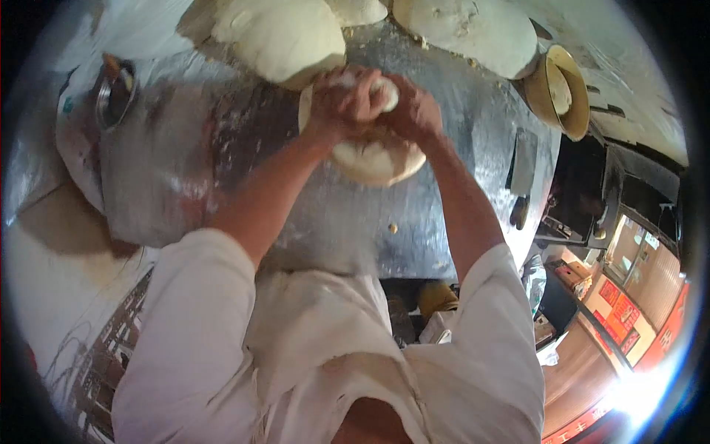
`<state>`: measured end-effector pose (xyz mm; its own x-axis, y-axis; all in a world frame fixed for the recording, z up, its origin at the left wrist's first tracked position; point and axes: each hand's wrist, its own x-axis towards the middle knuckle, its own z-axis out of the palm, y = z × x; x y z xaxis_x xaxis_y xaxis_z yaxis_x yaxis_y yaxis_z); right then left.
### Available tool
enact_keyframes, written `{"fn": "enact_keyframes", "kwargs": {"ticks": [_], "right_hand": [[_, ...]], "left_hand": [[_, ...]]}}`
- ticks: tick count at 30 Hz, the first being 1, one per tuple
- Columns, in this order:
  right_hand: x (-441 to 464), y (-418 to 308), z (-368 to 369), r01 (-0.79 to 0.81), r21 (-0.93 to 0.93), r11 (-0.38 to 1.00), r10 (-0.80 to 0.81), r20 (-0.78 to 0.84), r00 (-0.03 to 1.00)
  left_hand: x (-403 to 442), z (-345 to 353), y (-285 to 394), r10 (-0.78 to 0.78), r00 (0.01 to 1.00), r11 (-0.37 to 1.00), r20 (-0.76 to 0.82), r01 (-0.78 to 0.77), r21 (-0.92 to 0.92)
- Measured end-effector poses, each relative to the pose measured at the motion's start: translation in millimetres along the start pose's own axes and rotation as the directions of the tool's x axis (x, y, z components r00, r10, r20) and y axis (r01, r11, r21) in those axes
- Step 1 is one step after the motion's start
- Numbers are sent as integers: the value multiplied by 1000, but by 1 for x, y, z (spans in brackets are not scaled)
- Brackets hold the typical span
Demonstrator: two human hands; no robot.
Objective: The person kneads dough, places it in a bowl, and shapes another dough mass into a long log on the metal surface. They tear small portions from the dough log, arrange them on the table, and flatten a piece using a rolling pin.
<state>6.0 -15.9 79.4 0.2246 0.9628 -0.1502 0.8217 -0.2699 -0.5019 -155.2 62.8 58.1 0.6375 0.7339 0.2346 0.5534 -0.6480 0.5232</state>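
A round lump of pale dough (pixel 377 164) lies on the worktop in front of me, partly hidden under my hands. My left hand (pixel 345 98) is closed on its far side, fingers curled into it. Beside it, my right hand (pixel 416 112) also grips the dough, with its fingers bent. A whitish bulge shows between the two hands. Both arms reach straight forward. Just beyond my hands sits a large smooth dough mound (pixel 281 41).
Another big dough mound (pixel 470 33) rests at the back. A yellow bowl (pixel 547 96) stands at the right, and a cleaver-like flat blade (pixel 524 161) lies nearer. A metal bowl (pixel 111 115) is at the far left. A small crumb (pixel 393 228) lies near the front edge.
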Motion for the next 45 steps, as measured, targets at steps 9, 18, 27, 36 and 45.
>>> {"fn": "enact_keyframes", "kwargs": {"ticks": [9, 18, 27, 36, 45], "right_hand": [[-222, -74, 36, 218, -150, 964, -258, -350, 900], [-106, -34, 29, 117, -156, 981, -167, -361, 918], [0, 33, 6, 191, 0, 982, -185, -245, 952], [-148, -57, -29, 172, -212, 962, -213, -189, 959], [-203, -45, 49, 115, -67, 991, -125, -166, 978]], "left_hand": [[-128, -70, 25, 371, 928, 927, 12, -370, -56], [-77, -34, 14, 258, 966, 966, 32, -258, 0], [20, 25, -10, 156, 980, 982, -121, -167, -92], [-37, -74, 45, 138, 945, 980, 296, -174, 99], [-172, -53, 16, 290, 952, 950, 100, -299, 87]]}}
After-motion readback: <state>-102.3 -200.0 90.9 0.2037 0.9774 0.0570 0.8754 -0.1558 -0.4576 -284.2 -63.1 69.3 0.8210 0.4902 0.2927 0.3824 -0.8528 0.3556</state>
